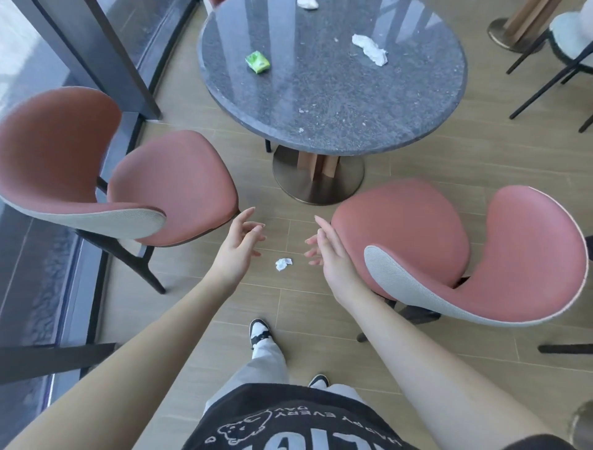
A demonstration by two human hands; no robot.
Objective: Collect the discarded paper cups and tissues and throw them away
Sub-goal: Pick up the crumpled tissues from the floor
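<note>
A small crumpled white tissue (pixel 283 264) lies on the wooden floor between my two hands. My left hand (pixel 239 245) hovers to its left with loose, relaxed fingers and holds nothing. My right hand (pixel 327 249) hovers to its right, fingers relaxed and empty too. On the round grey stone table (pixel 337 106) lie a longer crumpled white tissue (pixel 369 49) at the back right and a green tissue packet (pixel 257 62) at the left. Another white tissue (pixel 307 3) shows at the top edge beyond the table. No paper cup is in view.
A pink chair (pixel 167 189) stands at my left and a second pink chair (pixel 417 234) at my right, flanking the floor gap. The table's metal base (pixel 317 180) is ahead. A glass wall with dark frames (pixel 96 57) runs along the left. Another chair (pixel 568 41) stands at the far right.
</note>
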